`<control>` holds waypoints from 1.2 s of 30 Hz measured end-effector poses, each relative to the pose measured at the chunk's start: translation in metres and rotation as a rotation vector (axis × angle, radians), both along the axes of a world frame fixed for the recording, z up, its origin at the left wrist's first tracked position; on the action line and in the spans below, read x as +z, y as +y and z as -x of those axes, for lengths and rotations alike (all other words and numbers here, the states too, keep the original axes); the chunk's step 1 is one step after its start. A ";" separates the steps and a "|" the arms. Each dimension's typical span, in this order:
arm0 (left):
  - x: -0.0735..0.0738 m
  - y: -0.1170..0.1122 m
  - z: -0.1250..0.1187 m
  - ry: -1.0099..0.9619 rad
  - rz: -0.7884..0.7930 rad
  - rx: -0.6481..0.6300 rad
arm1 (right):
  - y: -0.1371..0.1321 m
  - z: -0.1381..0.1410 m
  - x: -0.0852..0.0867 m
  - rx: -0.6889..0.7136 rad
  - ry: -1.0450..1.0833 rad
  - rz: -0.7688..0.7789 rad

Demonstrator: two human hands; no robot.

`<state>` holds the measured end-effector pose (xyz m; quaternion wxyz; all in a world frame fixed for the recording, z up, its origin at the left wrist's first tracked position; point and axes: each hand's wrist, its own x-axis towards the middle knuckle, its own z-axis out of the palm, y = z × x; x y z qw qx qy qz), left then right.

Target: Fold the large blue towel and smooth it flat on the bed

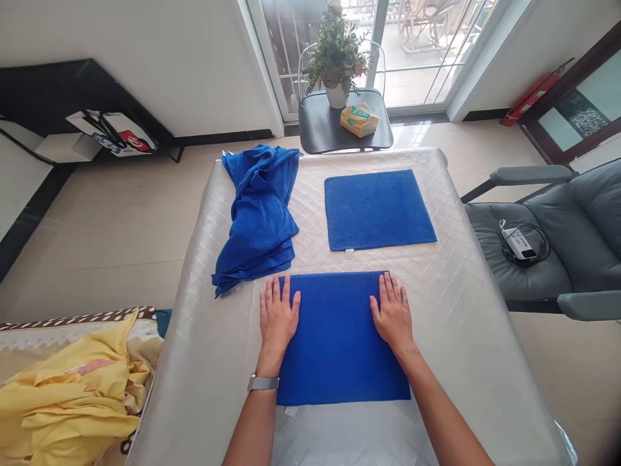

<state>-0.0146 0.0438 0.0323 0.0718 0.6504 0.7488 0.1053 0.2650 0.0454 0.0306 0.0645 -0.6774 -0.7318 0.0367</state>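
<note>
A blue cloth (339,343) lies spread flat in front of me, its white tag at the near left corner. My left hand (279,314) rests flat on its far left corner, fingers stretched out. On the far right corner lies my right hand (394,316), also flat with the thumb apart. Neither hand grasps anything. Beyond them a second blue cloth (381,210) lies smooth, with a small white tag on its near edge. A crumpled heap of blue cloths (262,213) is at the far left, close to my left hand.
The cloths are on a table with a shiny quilted cover (466,362). Behind it stands a dark chair (310,129) with a flower pot (337,96) and a tissue pack (359,121). Right is a grey armchair (557,259) holding a power strip (518,244); left lies yellow fabric (72,395).
</note>
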 end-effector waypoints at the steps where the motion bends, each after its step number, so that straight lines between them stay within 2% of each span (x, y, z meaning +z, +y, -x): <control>1: 0.003 0.000 -0.006 -0.007 -0.020 0.028 | -0.001 0.000 -0.001 -0.006 0.001 0.002; 4: 0.014 -0.001 -0.046 -0.071 -0.103 0.023 | -0.001 0.000 -0.003 -0.012 0.006 0.004; 6: 0.020 -0.003 -0.088 -0.146 -0.123 -0.125 | -0.001 -0.001 -0.003 -0.008 0.006 0.002; 10: 0.025 -0.015 -0.170 -0.262 -0.072 -0.516 | -0.002 -0.004 -0.006 0.033 -0.023 0.000; 13: 0.020 -0.024 -0.194 -0.270 -0.049 -0.571 | -0.003 -0.007 -0.010 0.037 -0.040 -0.001; 16: 0.013 -0.030 -0.183 -0.226 -0.027 -0.542 | -0.003 -0.006 -0.010 0.030 -0.032 0.006; 22: 0.009 -0.030 -0.130 -0.114 0.012 -0.476 | -0.001 -0.002 -0.002 -0.006 0.052 0.011; 29: 0.000 -0.028 -0.061 -0.049 -0.022 -0.142 | -0.001 -0.001 -0.002 -0.020 0.145 0.002; 33: -0.009 -0.035 -0.016 -0.089 -0.054 0.018 | 0.000 -0.003 -0.006 -0.020 0.221 -0.003; 36: -0.010 -0.042 0.006 -0.160 -0.064 0.118 | 0.001 -0.005 -0.002 -0.029 0.338 -0.009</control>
